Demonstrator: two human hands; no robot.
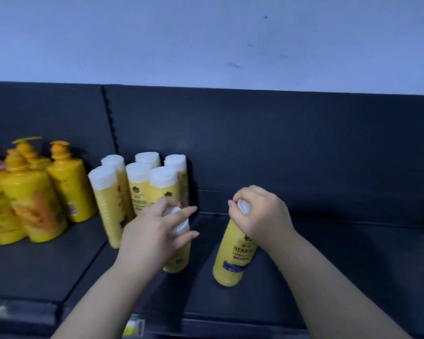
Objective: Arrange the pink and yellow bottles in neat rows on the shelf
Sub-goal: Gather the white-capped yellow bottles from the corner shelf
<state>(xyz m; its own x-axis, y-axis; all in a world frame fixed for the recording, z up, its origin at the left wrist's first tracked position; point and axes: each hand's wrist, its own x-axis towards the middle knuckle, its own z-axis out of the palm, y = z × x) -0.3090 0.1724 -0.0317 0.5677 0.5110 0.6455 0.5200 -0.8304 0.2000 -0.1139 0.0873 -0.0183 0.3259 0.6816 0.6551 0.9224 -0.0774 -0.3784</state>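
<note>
Wall: pale, bare, above the dark back panel (279,133)
Shelf: dark shelf (340,260) with its right half unfilled; a blurred price tag (134,326) sits on its front edge
Pump bottles: yellow pump bottles (34,192) bunched at the far left, apart from the white-capped group
Standing block: six white-capped yellow bottles (142,182) upright in two rows against the back panel, touching one another
Right bottle: a yellow bottle (233,260) stands upright on the shelf, near the block's right side but clear of it, label facing the camera
Left bottle: a second yellow bottle (179,260), mostly hidden by the hand, stands just in front of the block's right end
Right hand: the right hand (260,211) has its fingers wrapped tight over the right bottle's white cap
Left hand: the left hand (157,228) has its fingers curled round the left bottle's cap, fingertips splayed past it
Pink bottles: none in view
Doing it well: I judge each bottle should slide by its cap, kept vertical, until it touches its neighbour, caps level with the rows, labels forward; pushing too high could tip it into the block
</note>
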